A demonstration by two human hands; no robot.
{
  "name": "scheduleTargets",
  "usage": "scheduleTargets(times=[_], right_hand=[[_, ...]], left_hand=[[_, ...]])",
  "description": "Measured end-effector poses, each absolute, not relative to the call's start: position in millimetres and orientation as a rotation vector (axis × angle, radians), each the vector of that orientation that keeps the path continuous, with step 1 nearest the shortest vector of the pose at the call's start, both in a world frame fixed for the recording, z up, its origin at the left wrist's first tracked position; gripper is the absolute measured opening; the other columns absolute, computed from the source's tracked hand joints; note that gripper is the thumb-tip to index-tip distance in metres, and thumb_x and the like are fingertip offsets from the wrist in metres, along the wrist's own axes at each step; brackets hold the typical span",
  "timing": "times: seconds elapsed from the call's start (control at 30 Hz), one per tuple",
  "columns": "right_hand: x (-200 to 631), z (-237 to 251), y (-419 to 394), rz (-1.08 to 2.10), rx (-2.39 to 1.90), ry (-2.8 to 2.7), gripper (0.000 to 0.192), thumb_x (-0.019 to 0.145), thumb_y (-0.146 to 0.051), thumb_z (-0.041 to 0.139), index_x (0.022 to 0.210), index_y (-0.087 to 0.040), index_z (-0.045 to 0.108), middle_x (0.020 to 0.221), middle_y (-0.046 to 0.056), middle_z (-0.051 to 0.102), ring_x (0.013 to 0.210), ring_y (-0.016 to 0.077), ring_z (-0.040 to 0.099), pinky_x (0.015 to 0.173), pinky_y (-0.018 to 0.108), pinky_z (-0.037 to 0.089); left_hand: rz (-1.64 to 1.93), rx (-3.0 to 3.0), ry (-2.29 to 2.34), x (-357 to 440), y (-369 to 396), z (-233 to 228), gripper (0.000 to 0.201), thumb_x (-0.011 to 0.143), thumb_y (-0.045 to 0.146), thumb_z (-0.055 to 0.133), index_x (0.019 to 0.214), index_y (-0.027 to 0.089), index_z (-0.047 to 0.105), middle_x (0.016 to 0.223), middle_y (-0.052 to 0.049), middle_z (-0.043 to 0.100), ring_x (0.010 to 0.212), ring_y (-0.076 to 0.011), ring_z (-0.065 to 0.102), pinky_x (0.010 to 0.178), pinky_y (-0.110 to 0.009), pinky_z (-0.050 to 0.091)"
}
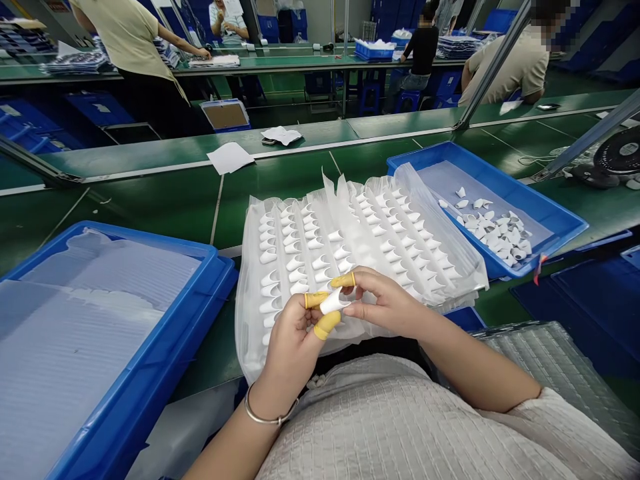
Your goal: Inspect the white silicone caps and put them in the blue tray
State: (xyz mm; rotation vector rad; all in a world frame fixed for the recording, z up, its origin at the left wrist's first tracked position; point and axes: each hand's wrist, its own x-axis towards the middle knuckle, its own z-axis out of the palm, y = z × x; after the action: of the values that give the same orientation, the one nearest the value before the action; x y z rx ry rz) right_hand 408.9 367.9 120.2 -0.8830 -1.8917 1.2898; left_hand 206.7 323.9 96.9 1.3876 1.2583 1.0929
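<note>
Between both hands is a small white curved plastic piece [332, 302], open at one end. My left hand [300, 330], with yellow finger cots on thumb and finger, pinches it from the left. On its other side, my right hand [385, 301] grips it with thumb and fingertips, one of them in a yellow cot. Beneath the hands lies a translucent sheet-lined tray [253, 267] carrying rows of similar white pieces. To the right, a blue bin [560, 223] holds a loose heap of such white pieces [505, 233].
Stacked blue trays [200, 257] with translucent sheets stand at the left. A paper sheet [231, 158] lies on the green bench [280, 175]. Slanted metal posts [495, 67] rise at the right, near a black fan [620, 152]. Several people work at benches beyond.
</note>
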Motion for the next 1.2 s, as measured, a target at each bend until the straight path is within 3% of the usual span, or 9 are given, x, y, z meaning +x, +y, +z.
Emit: scheduleTargets(times=[0.23, 0.4, 0.57, 0.63, 0.8, 0.93, 1.07, 1.13, 1.2], right_hand=[[401.1, 116.4, 368.6, 1.426, -1.013, -1.773, 0.036, 0.089, -0.052, 0.063, 0.080, -0.018, 0.061, 0.079, 0.001, 0.054, 0.074, 0.0159, 0.053, 0.068, 0.030, 0.044], [405.7, 118.9, 365.9, 1.226, -0.894, -1.903, 0.024, 0.091, -0.040, 0.066, 0.106, -0.022, 0.065, 0.097, 0.005, 0.060, 0.091, 0.0194, 0.057, 0.082, 0.034, 0.047], [409.2, 115.4, 364.6, 1.090, -0.907, -1.965, 0.041, 0.089, -0.043, 0.069, 0.125, -0.027, 0.058, 0.117, 0.008, 0.058, 0.112, 0.0247, 0.053, 0.098, 0.042, 0.043], [407.8, 113.8, 366.0, 1.159, -0.969, -1.926, 0.046, 0.086, -0.052, 0.069, 0.121, -0.024, 0.060, 0.112, 0.008, 0.058, 0.108, 0.0251, 0.054, 0.095, 0.041, 0.045], [403.0, 114.9, 369.9, 1.293, -1.023, -1.869, 0.039, 0.091, -0.057, 0.059, 0.083, -0.019, 0.064, 0.086, 0.003, 0.057, 0.087, 0.0200, 0.056, 0.082, 0.035, 0.046], [404.4, 117.8, 367.3, 1.270, -0.946, -1.892, 0.026, 0.090, -0.045, 0.067, 0.103, -0.023, 0.067, 0.098, 0.005, 0.058, 0.095, 0.0208, 0.057, 0.088, 0.037, 0.047], [407.4, 115.1, 364.3, 1.144, -0.901, -1.957, 0.034, 0.090, -0.039, 0.069, 0.122, -0.028, 0.062, 0.114, 0.007, 0.056, 0.112, 0.0230, 0.053, 0.100, 0.040, 0.043], [407.5, 113.0, 365.2, 1.167, -0.947, -1.945, 0.043, 0.087, -0.046, 0.071, 0.124, -0.026, 0.060, 0.116, 0.008, 0.055, 0.113, 0.0243, 0.053, 0.100, 0.041, 0.043], [406.6, 111.7, 367.7, 1.222, -1.005, -1.917, 0.043, 0.086, -0.056, 0.067, 0.112, -0.023, 0.064, 0.107, 0.007, 0.057, 0.105, 0.0242, 0.055, 0.095, 0.040, 0.045]], left_hand=[[1.105, 1.654, 1.364, 207.2, 323.1, 95.4, 0.018, 0.084, 0.033, 0.071, 0.098, 0.022, 0.065, 0.080, 0.000, 0.064, 0.073, -0.0164, 0.060, 0.069, -0.030, 0.048], [1.079, 1.403, 1.293, 207.3, 322.7, 98.2, 0.022, 0.085, 0.037, 0.069, 0.096, 0.020, 0.061, 0.073, 0.002, 0.061, 0.063, -0.0130, 0.056, 0.060, -0.026, 0.047], [1.079, 1.307, 1.271, 208.2, 322.5, 100.3, 0.022, 0.086, 0.038, 0.068, 0.093, 0.019, 0.060, 0.070, 0.003, 0.059, 0.060, -0.0119, 0.055, 0.058, -0.025, 0.047], [1.115, 1.396, 1.291, 208.3, 322.5, 98.2, 0.020, 0.086, 0.036, 0.067, 0.097, 0.020, 0.062, 0.074, 0.001, 0.060, 0.064, -0.0133, 0.057, 0.062, -0.027, 0.048], [1.148, 1.690, 1.340, 207.6, 323.0, 93.8, 0.012, 0.085, 0.029, 0.068, 0.094, 0.021, 0.066, 0.083, -0.002, 0.065, 0.075, -0.0165, 0.060, 0.072, -0.031, 0.049], [1.108, 1.481, 1.314, 207.2, 323.2, 94.7, 0.019, 0.084, 0.033, 0.069, 0.097, 0.021, 0.063, 0.074, 0.001, 0.061, 0.065, -0.0141, 0.057, 0.063, -0.027, 0.048], [1.065, 1.318, 1.288, 206.7, 322.5, 95.7, 0.023, 0.085, 0.037, 0.069, 0.096, 0.020, 0.060, 0.072, 0.002, 0.058, 0.062, -0.0125, 0.055, 0.058, -0.025, 0.047], [1.077, 1.348, 1.302, 206.4, 322.1, 95.1, 0.021, 0.086, 0.036, 0.068, 0.097, 0.020, 0.060, 0.072, 0.002, 0.058, 0.063, -0.0128, 0.055, 0.060, -0.026, 0.047], [1.110, 1.442, 1.313, 206.2, 322.0, 93.4, 0.019, 0.087, 0.034, 0.067, 0.098, 0.020, 0.063, 0.077, 0.000, 0.061, 0.068, -0.0140, 0.057, 0.065, -0.028, 0.048]])
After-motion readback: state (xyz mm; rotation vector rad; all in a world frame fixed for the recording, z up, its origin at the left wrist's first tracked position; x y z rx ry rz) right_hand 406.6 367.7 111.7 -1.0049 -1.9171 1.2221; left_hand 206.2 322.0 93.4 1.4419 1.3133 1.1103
